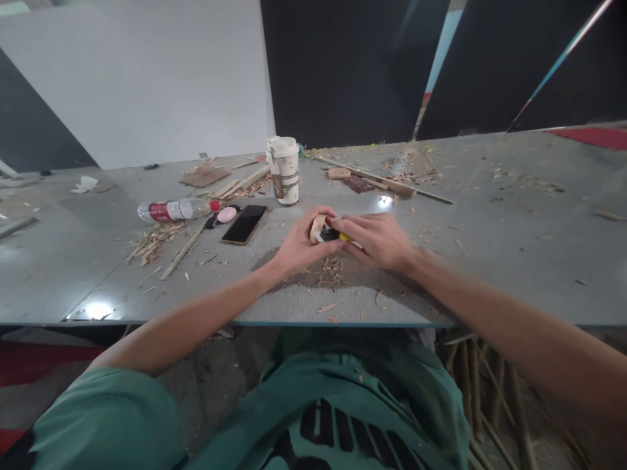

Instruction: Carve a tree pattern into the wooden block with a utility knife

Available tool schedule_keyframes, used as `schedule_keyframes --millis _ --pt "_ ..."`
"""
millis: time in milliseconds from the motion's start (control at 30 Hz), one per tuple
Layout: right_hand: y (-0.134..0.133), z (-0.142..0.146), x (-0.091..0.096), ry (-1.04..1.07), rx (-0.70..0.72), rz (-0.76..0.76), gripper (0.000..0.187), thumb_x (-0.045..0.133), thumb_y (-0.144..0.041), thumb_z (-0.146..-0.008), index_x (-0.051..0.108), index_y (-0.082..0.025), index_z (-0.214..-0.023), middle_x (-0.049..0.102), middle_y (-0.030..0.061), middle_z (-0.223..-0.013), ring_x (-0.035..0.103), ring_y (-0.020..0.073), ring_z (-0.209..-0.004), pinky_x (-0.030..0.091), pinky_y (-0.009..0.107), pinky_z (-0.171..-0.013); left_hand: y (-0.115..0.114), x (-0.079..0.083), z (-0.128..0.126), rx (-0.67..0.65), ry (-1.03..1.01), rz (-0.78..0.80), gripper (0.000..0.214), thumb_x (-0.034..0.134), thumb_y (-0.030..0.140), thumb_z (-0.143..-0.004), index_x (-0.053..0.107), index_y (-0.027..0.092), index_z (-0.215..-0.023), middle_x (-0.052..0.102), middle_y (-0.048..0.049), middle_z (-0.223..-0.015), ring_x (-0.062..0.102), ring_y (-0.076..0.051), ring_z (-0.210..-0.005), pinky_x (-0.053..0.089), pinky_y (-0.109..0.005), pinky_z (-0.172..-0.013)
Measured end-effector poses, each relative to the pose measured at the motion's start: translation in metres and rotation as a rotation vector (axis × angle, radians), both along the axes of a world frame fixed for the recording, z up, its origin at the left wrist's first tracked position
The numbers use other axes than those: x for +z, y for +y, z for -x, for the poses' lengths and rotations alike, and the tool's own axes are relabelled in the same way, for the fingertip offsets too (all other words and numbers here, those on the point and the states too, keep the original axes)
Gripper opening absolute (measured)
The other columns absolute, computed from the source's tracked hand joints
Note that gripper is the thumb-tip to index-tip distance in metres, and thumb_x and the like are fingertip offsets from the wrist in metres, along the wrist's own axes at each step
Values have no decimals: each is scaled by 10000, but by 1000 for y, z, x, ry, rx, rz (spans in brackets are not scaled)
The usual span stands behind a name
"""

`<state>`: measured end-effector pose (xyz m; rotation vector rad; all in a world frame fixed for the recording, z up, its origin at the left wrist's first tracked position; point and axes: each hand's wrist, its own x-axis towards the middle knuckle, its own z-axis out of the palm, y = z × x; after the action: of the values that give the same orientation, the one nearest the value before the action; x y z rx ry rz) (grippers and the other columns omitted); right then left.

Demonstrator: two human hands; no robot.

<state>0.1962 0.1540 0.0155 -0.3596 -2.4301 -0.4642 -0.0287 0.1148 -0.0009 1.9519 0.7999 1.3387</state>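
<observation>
In the head view my left hand (pixel 300 245) is closed around a small pale piece of wood (pixel 317 227). My right hand (pixel 377 238) grips a utility knife (pixel 345 236) with a yellow and black handle. Its blade end lies against or very close to the wood, and my left thumb is beside the knife's black front part. Both hands are just above the table, over a scatter of curled wood shavings (pixel 332 267). My fingers hide part of the wood and most of the knife's handle.
Left of my hands lie a phone (pixel 245 225), a pink oval object (pixel 226 215) and a plastic bottle (pixel 171 209) on its side. A lidded white cup (pixel 287 173) stands behind them. Wood strips (pixel 386 179) and shavings litter the grey table (pixel 499 261); panels rise behind.
</observation>
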Motion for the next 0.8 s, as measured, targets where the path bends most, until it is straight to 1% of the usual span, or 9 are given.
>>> schedule_keyframes --millis 67,167,233,300,433,533,600,667,800 --pt "-1 0 1 -9 -13 -24 262 453 -314 -1114 585 -206 -1312 801 63 -1114 709 169 -821 411 314 -627 0 0 0 2 1 -10 435 836 453 -882 587 269 -1188 619 0 -974 564 -146 -795 468 -281 -692" --pt "-6 3 4 25 -68 -113 219 478 -308 -1117 617 -199 -1246 787 35 -977 684 159 -747 395 318 -605 -3 4 0 64 8 -40 376 830 443 -896 594 267 -1130 613 5 -953 556 -150 -800 459 -293 -711" --pt "-11 6 4 73 -121 -166 202 495 -296 -1113 640 -191 -1206 760 22 -884 661 153 -700 387 317 -596 -6 8 -1 119 9 -54 368 827 475 -902 589 272 -1097 595 6 -923 544 -155 -788 441 -300 -697" --pt "-16 9 4 112 -175 -181 205 490 -295 -1114 654 -192 -1181 750 21 -851 651 149 -690 395 310 -606 -10 10 -2 152 2 -63 394 826 519 -902 580 283 -1099 577 7 -899 532 -161 -769 425 -307 -680" --pt "-23 17 1 162 -229 -105 221 467 -314 -1119 653 -199 -1144 746 24 -836 633 144 -664 385 299 -599 -14 10 -5 209 -17 -76 390 802 544 -923 566 285 -1094 559 13 -870 524 -163 -760 415 -321 -692" --pt "-21 18 -1 288 -287 37 252 445 -356 -1126 631 -191 -1167 729 21 -798 599 143 -600 323 289 -534 -14 7 -8 276 0 -112 304 751 489 -971 558 265 -1046 561 13 -871 531 -160 -781 426 -333 -736" --pt "-17 17 -2 357 -330 82 286 444 -396 -1127 626 -184 -1189 725 28 -790 603 149 -598 288 286 -517 -13 6 -9 287 6 -96 276 750 445 -970 561 261 -1051 560 15 -882 525 -150 -774 435 -334 -746" --pt "-12 14 -3 340 -332 85 305 455 -413 -1121 627 -178 -1209 745 50 -836 626 158 -634 280 289 -529 -11 5 -9 269 -24 -29 324 795 426 -926 561 261 -1077 542 18 -890 509 -138 -752 444 -320 -719" --pt "-5 10 -6 180 -224 117 283 429 -349 -1100 619 -174 -1216 772 70 -901 589 157 -609 261 301 -536 -4 3 -8 205 -103 87 528 919 420 -789 521 264 -1098 478 35 -855 467 -116 -694 425 -276 -622"
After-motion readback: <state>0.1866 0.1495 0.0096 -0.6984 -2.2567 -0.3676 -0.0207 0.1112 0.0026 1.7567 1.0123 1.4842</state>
